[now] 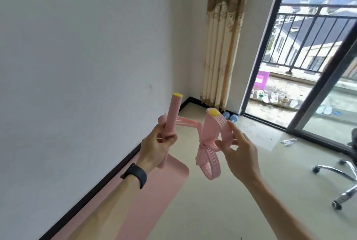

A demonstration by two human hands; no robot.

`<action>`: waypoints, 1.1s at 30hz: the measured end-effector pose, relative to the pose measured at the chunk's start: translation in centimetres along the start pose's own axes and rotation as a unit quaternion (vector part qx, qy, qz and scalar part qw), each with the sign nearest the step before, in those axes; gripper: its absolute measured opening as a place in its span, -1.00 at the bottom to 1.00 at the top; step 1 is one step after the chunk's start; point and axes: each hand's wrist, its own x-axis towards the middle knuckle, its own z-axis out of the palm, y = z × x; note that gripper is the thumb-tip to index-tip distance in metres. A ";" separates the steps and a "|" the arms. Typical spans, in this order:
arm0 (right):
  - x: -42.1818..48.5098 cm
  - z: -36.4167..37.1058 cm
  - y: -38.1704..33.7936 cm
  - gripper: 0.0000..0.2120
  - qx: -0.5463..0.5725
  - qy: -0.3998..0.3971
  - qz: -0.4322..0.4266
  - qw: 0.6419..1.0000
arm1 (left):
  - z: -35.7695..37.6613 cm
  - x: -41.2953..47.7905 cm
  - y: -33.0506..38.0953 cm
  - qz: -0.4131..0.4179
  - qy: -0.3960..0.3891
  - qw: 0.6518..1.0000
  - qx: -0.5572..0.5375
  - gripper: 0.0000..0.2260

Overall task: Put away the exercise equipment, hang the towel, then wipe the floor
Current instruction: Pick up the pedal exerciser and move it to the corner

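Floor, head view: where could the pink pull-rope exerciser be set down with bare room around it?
Bare floor lies between the pink yoga mat and the office chair base. A smaller patch lies between the blue dumbbells and the crumpled white cloth. Crowded: the corner by the curtain and the chair side.

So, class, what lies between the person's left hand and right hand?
In the head view, pink ribbed elastic bands run from the pink foam handle gripped by the left hand to a knot by the right hand.
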 end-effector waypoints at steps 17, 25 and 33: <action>32.4 5.1 10.1 -0.35 -0.024 0.066 0.087 0.994 | 11.3 37.7 2.0 0.018 -0.102 0.994 0.028 -0.74; 46.1 8.8 19.0 -0.36 -0.026 0.054 0.133 0.989 | 19.1 53.2 -0.1 -0.002 -0.133 0.990 0.053 -0.73; 59.6 12.7 28.0 -0.37 -0.002 -0.008 0.194 0.981 | 26.7 66.5 -2.5 -0.076 -0.146 0.982 0.088 -0.62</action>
